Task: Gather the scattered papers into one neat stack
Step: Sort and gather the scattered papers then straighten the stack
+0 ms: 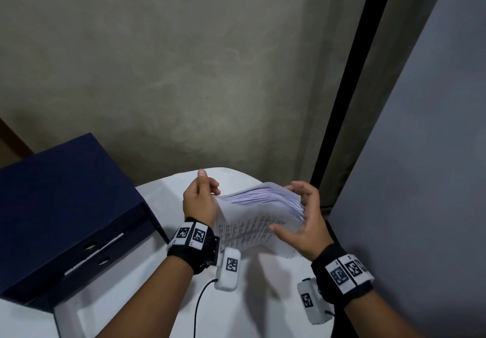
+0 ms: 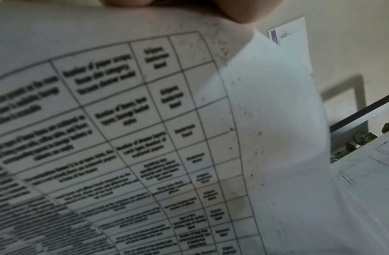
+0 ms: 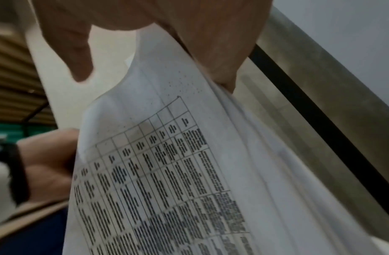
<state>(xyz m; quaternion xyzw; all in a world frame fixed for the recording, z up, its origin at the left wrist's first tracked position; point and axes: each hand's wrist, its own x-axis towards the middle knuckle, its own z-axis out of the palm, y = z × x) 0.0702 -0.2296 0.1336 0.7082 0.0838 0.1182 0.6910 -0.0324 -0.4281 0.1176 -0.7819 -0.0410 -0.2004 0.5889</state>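
Note:
A thick stack of white papers [image 1: 252, 222] stands on edge above the white table [image 1: 147, 298], its front sheet printed with a table of text. My left hand [image 1: 203, 195] grips the stack's left edge with curled fingers, thumb pointing up. On the right edge my right hand [image 1: 302, 211] curls its fingers over the fanned top corner while the thumb presses the front sheet. The left wrist view is filled by the printed sheet [image 2: 145, 138], a fingertip [image 2: 243, 12] at its top. In the right wrist view the papers [image 3: 167, 172] hang below my fingers [image 3: 210, 43].
A dark blue file box [image 1: 65, 206] lies on the table's left side, close to my left forearm. A grey wall rises behind the table, with a black vertical frame [image 1: 349, 95] and a pale panel on the right. A black cable [image 1: 200, 303] trails from the left wrist camera.

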